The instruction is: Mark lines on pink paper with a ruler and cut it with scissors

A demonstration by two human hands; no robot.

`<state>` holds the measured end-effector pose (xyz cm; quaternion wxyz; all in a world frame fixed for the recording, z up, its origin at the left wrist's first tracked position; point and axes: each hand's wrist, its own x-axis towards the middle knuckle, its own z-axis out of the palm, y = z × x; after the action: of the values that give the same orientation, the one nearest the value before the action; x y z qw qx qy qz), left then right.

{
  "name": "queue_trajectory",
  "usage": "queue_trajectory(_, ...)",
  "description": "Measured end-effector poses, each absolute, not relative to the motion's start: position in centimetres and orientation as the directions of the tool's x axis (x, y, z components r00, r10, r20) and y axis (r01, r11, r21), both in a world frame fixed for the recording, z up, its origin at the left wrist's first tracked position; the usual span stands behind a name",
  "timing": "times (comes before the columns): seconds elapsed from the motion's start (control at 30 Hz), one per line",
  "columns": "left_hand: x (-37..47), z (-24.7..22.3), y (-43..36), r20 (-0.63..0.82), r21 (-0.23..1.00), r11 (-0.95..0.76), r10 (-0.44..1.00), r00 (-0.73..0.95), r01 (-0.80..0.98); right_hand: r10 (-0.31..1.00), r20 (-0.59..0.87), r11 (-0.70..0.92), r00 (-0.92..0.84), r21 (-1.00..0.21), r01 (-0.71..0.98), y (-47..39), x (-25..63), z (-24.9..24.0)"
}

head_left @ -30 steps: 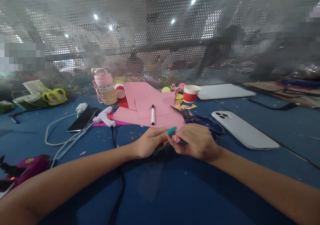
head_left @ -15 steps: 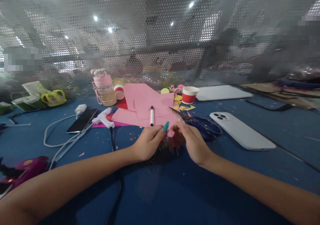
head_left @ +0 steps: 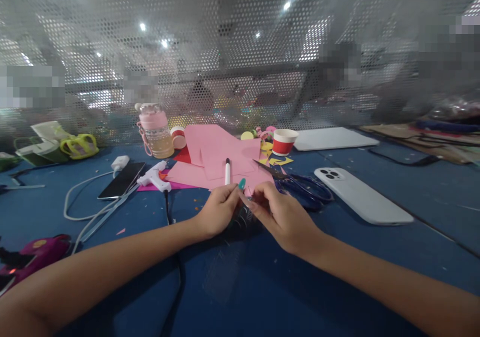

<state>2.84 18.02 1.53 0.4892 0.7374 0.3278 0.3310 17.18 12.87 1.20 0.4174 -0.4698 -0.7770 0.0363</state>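
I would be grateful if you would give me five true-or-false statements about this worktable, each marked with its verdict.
1. The right hand is close to the left hand. True.
2. The left hand is gripping the pink-topped bottle. False: the bottle stands on the table, apart from both hands.
3. The marker lies on the pink paper. True.
4. The white phone lies to the left of the scissors. False: it lies to their right.
5. The white glue gun lies to the left of the marker. True.
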Motion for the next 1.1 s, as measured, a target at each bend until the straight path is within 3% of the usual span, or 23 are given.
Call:
queue_trajectory(0.23, 2.9, 1.3, 17.9, 0.181, 0.948, -0.304, 0.759, 0.625, 0.094, 0.614, 0.726, 0.578, -0.308, -0.149, 0.802, 13.7, 17.8, 0.8)
queue_trajectory(0.5, 2.9, 1.1, 18.1, 0.191, 0.92, -0.36, 0.756, 0.626, 0.154, 0.572, 0.751, 0.585, -0.33, -0.092, 0.806, 14.0, 17.7, 0.3)
queue_trajectory(0.67, 2.8, 0.9, 18.2, 0.207, 0.907, -0.386, 0.756, 0.622, 0.167, 0.611, 0.733, 0.612, -0.297, -0.2, 0.765, 14.0, 17.7, 0.3)
queue_trajectory(0.77, 2.8, 1.0, 18.2, 0.213, 0.906, -0.388, 0.763, 0.611, 0.168, 0.735, 0.637, 0.593, -0.23, -0.44, 0.675, 13.8, 17.5, 0.5)
queue_trajectory(0.83, 2.7, 1.1, 18.1, 0.222, 0.906, -0.393, 0.753, 0.619, 0.153, 0.838, 0.521, 0.508, -0.159, -0.642, 0.573, 13.5, 17.2, 0.7)
queue_trajectory(0.9, 2.7, 1.2, 18.0, 0.219, 0.91, -0.393, 0.729, 0.649, 0.134, 0.896, 0.432, 0.425, -0.104, -0.762, 0.488, 13.3, 17.0, 0.7)
queue_trajectory(0.97, 2.7, 1.3, 18.0, 0.19, 0.936, -0.337, 0.723, 0.664, 0.099, 0.887, 0.449, 0.442, -0.112, -0.751, 0.49, 13.1, 16.9, 0.8)
queue_trajectory(1.1, 3.0, 1.5, 18.2, 0.1, 0.985, -0.167, 0.769, 0.631, 0.048, 0.814, 0.513, 0.54, -0.274, -0.493, 0.682, 13.2, 17.2, 1.0)
